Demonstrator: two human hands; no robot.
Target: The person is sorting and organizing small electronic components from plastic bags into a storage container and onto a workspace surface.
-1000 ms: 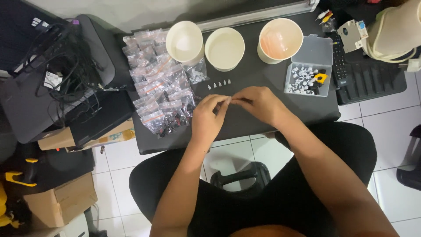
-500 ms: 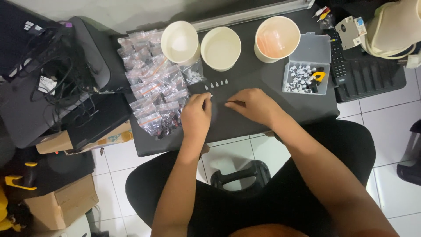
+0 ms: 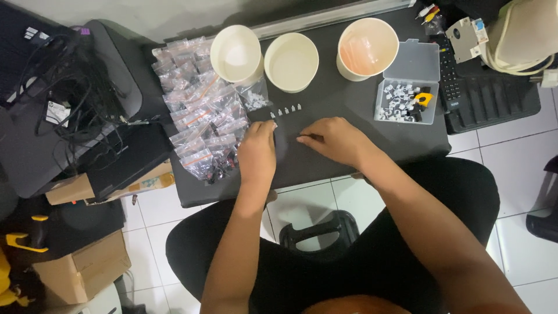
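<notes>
On the black tabletop (image 3: 349, 145), seen from the head camera, a short row of small white clips (image 3: 286, 110) is laid out just beyond both hands. The left hand (image 3: 257, 152) is pinched narrowly on one tiny white piece, while the right hand (image 3: 337, 139) has its fingers drawn together, whether around anything cannot be told. A sorting or bagging step is judged to be in hand; next, a fine pinch on a single clip near the heap of small zip bags (image 3: 200, 122) would be called for.

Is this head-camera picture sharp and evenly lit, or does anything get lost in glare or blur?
Head view: mostly sharp, soft even light. The left paper cup is washed out inside by glare; the tiny white parts beyond the left hand and right hand are too small to identify; the black cables sink into shadow.
</notes>
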